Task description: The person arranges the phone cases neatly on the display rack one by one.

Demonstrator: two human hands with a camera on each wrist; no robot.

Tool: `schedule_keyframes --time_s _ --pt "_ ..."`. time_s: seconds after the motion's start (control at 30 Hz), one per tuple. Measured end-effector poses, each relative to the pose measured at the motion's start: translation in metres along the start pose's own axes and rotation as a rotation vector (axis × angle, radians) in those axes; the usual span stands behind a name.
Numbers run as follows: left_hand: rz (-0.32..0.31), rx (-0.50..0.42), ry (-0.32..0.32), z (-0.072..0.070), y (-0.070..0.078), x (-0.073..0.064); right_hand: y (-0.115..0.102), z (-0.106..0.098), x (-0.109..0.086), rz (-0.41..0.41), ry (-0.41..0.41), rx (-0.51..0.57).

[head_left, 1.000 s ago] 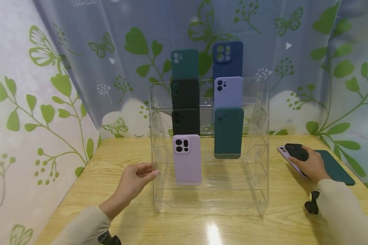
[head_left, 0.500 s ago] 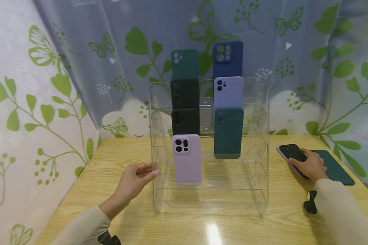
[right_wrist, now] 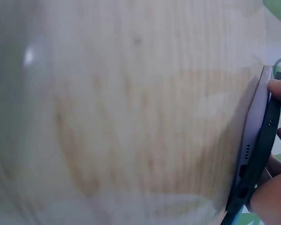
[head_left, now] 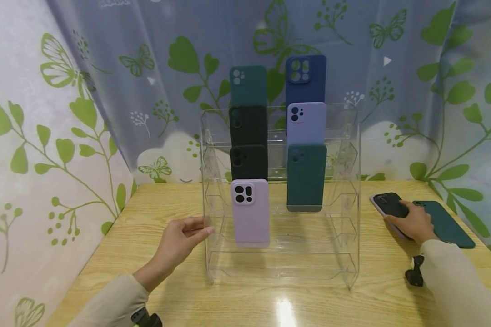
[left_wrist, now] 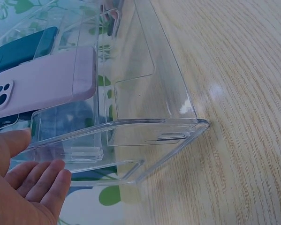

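My left hand (head_left: pixel 184 240) grips the left side panel of a clear acrylic display rack (head_left: pixel 281 268), thumb at the front edge and fingers outside. The left wrist view shows this hand (left_wrist: pixel 32 173) close up beside the panel. On the table at the right, my right hand (head_left: pixel 417 222) holds a black phone case (head_left: pixel 388 203) by its edges, over a lilac phone case (head_left: pixel 377 206) that is mostly covered. In the right wrist view the black case (right_wrist: pixel 260 154) lies against the lilac case (right_wrist: pixel 255 122). A dark green phone case (head_left: pixel 446 222) lies flat under and beside the right hand.
Two columns of phone cases stand in the rack. On the left a pink case (head_left: pixel 251 218) is lowest, below two black ones and a green one (head_left: pixel 248 86). On the right are a green (head_left: pixel 306 181), a lilac (head_left: pixel 306 129) and a blue case (head_left: pixel 316 91). A patterned curtain (head_left: pixel 163 150) hangs behind.
My right hand has shifted slightly left with the black case, which now covers the lilac case's camera holes and lies more in line with it. My left hand has stayed on the rack.
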State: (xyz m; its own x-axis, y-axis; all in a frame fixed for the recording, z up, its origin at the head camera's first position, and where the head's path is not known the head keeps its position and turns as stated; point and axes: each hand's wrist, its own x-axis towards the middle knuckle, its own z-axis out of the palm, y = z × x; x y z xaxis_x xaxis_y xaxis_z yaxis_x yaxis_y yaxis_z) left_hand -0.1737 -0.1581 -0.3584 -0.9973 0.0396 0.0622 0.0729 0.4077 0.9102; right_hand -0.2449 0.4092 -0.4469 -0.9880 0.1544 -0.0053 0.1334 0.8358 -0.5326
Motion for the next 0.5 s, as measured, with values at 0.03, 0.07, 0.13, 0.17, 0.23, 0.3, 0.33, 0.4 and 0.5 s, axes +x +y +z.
schedule_keyframes --time_s 0.03,0.07,0.13,0.17,0.23,0.3,0.33,0.4,0.5 --pt "0.000 0.000 -0.001 0.000 0.000 0.000 0.000 -0.001 0.000 0.002 0.003 0.004" --pt "0.000 0.001 -0.002 0.000 0.000 0.000 -0.001 -0.001 0.000 0.000 0.011 0.004" --pt "-0.001 0.001 -0.003 -0.001 0.000 0.000 -0.004 -0.003 0.001 -0.013 0.030 0.006" --pt "-0.001 0.000 -0.002 -0.001 0.000 0.000 -0.005 -0.004 0.002 -0.022 0.040 0.008" --pt "-0.002 -0.001 -0.002 -0.001 0.000 0.000 -0.009 -0.006 0.002 -0.042 0.056 0.017" --pt "-0.001 0.000 -0.003 -0.001 0.000 0.000 -0.014 -0.010 0.002 -0.054 0.070 0.035" --pt "-0.001 0.002 -0.004 -0.001 0.000 0.000 -0.016 -0.012 0.001 -0.056 0.072 0.052" --pt "0.000 0.005 -0.009 -0.001 0.000 0.000 -0.022 -0.017 -0.001 -0.056 0.064 0.090" --pt "-0.002 0.012 -0.011 -0.001 0.000 0.000 -0.030 -0.022 -0.005 -0.050 0.045 0.141"
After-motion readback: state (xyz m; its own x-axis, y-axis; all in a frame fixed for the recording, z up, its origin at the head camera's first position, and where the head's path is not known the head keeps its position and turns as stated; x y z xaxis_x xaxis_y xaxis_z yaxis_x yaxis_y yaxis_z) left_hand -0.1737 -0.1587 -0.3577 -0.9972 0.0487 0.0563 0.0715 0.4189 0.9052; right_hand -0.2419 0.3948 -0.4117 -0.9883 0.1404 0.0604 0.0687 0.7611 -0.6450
